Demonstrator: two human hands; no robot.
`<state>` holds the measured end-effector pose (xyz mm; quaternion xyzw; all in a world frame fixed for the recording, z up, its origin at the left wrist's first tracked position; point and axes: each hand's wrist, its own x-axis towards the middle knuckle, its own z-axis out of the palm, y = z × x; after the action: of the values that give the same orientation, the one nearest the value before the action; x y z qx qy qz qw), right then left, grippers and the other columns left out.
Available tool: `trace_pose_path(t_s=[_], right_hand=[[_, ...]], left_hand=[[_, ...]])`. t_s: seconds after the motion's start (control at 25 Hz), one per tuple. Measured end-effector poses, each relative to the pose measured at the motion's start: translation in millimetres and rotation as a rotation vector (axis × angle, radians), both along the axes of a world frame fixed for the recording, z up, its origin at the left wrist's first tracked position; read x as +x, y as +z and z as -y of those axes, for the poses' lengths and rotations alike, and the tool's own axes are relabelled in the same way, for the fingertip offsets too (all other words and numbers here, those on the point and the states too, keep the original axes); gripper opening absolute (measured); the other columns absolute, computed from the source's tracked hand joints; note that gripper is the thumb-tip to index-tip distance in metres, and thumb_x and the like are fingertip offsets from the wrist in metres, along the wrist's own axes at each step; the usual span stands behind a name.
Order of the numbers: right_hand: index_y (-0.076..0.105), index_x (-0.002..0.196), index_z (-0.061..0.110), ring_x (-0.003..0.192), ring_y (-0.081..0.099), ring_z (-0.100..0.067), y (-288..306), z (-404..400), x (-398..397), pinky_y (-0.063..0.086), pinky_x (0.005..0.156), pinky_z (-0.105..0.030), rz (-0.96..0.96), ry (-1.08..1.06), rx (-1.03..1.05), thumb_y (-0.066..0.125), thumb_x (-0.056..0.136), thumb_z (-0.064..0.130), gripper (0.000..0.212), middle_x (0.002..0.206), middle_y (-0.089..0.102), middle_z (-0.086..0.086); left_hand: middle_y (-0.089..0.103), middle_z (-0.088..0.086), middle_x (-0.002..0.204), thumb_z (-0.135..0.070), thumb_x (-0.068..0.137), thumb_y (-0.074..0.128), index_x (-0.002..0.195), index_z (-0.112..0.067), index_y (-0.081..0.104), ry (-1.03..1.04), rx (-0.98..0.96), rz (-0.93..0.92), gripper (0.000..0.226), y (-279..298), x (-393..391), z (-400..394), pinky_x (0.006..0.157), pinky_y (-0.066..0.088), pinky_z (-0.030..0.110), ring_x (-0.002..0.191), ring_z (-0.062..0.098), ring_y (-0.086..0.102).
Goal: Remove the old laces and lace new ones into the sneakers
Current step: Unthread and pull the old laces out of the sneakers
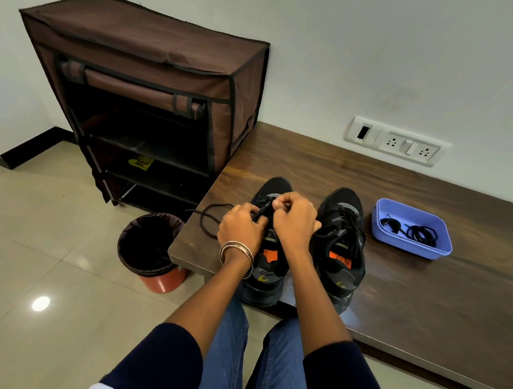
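Observation:
Two black sneakers stand side by side on a dark wooden bench [425,282], toes pointing away from me. My left hand [241,226] and my right hand [296,218] sit together over the left sneaker [267,265], fingers curled and pinching its black lace [211,221] near the eyelets. A loose length of that lace loops out to the left across the bench. The right sneaker [341,246] stands untouched, its black lace threaded and bunched on top. A lilac plastic tray [412,247] to the right holds coiled black laces [421,233].
A red bin with a black liner [151,247] stands on the tiled floor at the bench's left end. A brown fabric shoe rack [152,105] stands behind it against the wall. A wall socket panel [398,142] sits above the bench.

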<state>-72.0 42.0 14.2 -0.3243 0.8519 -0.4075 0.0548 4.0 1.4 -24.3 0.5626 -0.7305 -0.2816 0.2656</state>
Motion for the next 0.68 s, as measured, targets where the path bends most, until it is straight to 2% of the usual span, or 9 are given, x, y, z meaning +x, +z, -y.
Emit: trace_pose_path(t_s=[0.08,0.12,0.16,0.2,0.24,0.32,0.44,0.52,0.68], right_hand=[[0.059,0.078,0.021,0.085,0.060,-0.014,16.7,-6.8,5.5,0.049,0.081,-0.039,0.184,-0.043,-0.405,0.053,0.083,0.004,0.019,0.081,0.064,0.004],[0.057,0.080,0.018,0.075,0.057,-0.008,27.0,-10.5,6.0,0.050,0.073,-0.031,0.231,-0.063,-0.575,0.051,0.084,0.002,0.017,0.077,0.061,0.003],[0.055,0.083,0.015,0.069,0.053,-0.003,36.7,-13.6,3.7,0.047,0.067,-0.023,0.241,-0.095,-0.685,0.049,0.088,0.002,0.015,0.074,0.057,0.003],[0.054,0.086,0.014,0.068,0.052,-0.003,46.8,-15.2,-0.2,0.045,0.065,-0.022,0.210,-0.114,-0.721,0.049,0.091,0.005,0.011,0.075,0.056,0.003],[0.054,0.088,0.015,0.074,0.055,-0.008,53.3,-14.5,-6.2,0.046,0.069,-0.027,0.148,-0.116,-0.687,0.051,0.092,0.009,0.008,0.080,0.058,0.001],[0.056,0.093,0.019,0.098,0.054,-0.022,53.5,-11.6,-17.6,0.046,0.085,-0.045,0.022,-0.144,-0.426,0.054,0.091,0.015,0.005,0.099,0.060,-0.002],[0.060,0.106,0.023,0.126,0.032,-0.030,34.3,-11.4,-18.6,0.029,0.100,-0.050,-0.089,-0.181,0.100,0.060,0.091,0.020,0.016,0.132,0.040,-0.006],[0.064,0.109,0.028,0.131,0.024,-0.032,19.9,-7.6,-11.4,0.024,0.103,-0.051,-0.113,-0.072,0.247,0.064,0.090,0.024,0.019,0.141,0.033,-0.006],[0.069,0.107,0.030,0.127,0.031,-0.030,-4.3,5.0,-3.3,0.027,0.100,-0.053,-0.168,0.043,0.440,0.064,0.089,0.027,0.018,0.135,0.045,-0.001]], left_hand=[[0.065,0.000,0.104,-0.035,0.083,0.061,0.100,-0.025,0.068,0.010,0.005,-0.009,0.021,1.2,-0.3,-0.3,0.075,0.044,0.034,0.097,0.025,0.059],[0.065,0.000,0.104,-0.034,0.083,0.061,0.100,-0.025,0.068,0.013,0.007,-0.006,0.021,1.8,-0.4,-0.2,0.075,0.044,0.034,0.097,0.025,0.059],[0.065,0.000,0.103,-0.034,0.082,0.061,0.099,-0.025,0.068,0.010,0.007,-0.002,0.021,1.5,0.1,-0.5,0.075,0.045,0.034,0.097,0.026,0.059],[0.065,0.000,0.103,-0.034,0.082,0.060,0.099,-0.024,0.068,0.008,0.006,0.000,0.021,0.6,0.5,-0.6,0.075,0.044,0.034,0.097,0.026,0.058],[0.065,0.000,0.103,-0.034,0.082,0.060,0.099,-0.024,0.068,0.006,0.005,0.003,0.021,0.0,0.9,-1.2,0.075,0.044,0.034,0.097,0.026,0.058],[0.065,0.000,0.103,-0.034,0.083,0.060,0.099,-0.024,0.068,0.005,0.007,0.001,0.020,0.4,0.9,-1.2,0.074,0.043,0.033,0.097,0.025,0.058],[0.065,-0.001,0.103,-0.034,0.082,0.061,0.098,-0.025,0.069,0.010,0.017,-0.028,0.020,1.1,-0.3,-1.0,0.075,0.045,0.034,0.096,0.024,0.059],[0.066,-0.001,0.103,-0.034,0.082,0.062,0.099,-0.025,0.069,0.015,0.010,-0.025,0.020,1.8,-0.6,-1.0,0.074,0.045,0.033,0.096,0.024,0.060],[0.065,-0.001,0.106,-0.035,0.084,0.063,0.102,-0.026,0.068,0.008,-0.004,-0.008,0.021,1.1,-0.3,-0.9,0.074,0.044,0.032,0.098,0.024,0.059]])
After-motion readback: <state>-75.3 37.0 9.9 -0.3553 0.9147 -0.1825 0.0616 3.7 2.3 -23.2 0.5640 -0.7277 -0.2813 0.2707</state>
